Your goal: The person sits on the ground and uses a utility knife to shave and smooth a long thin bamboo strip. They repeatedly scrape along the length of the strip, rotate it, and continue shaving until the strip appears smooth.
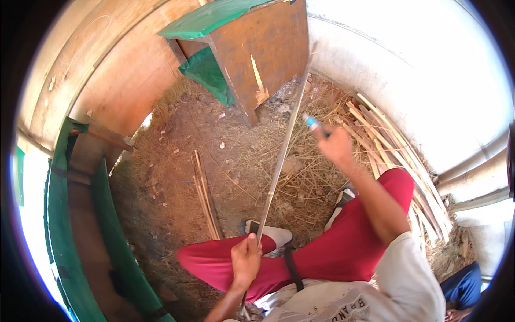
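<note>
A long, narrow, pale strip [283, 150], which looks like split bamboo or wood, slants up from my lap toward the wooden cabinet at the back. My left hand [247, 260] is closed around its lower part, above my red-trousered left leg. To the right of the strip and apart from it, my right hand [336, 146] is raised, its fingers wrapped round a small handheld tool [312, 122]. This tool has a blue and whitish end pointing up and left, and a dark part by the fingers. Blur hides its exact kind.
Long split sticks [394, 147] lie piled at the right, with thinner strips [203, 196] on the dirt floor to the left. Fibrous shavings [289, 188] cover the ground ahead. A green-topped wooden cabinet [257, 53] stands behind, green-edged shelving [80, 231] at left. Another person's blue-clad leg [461, 287] shows lower right.
</note>
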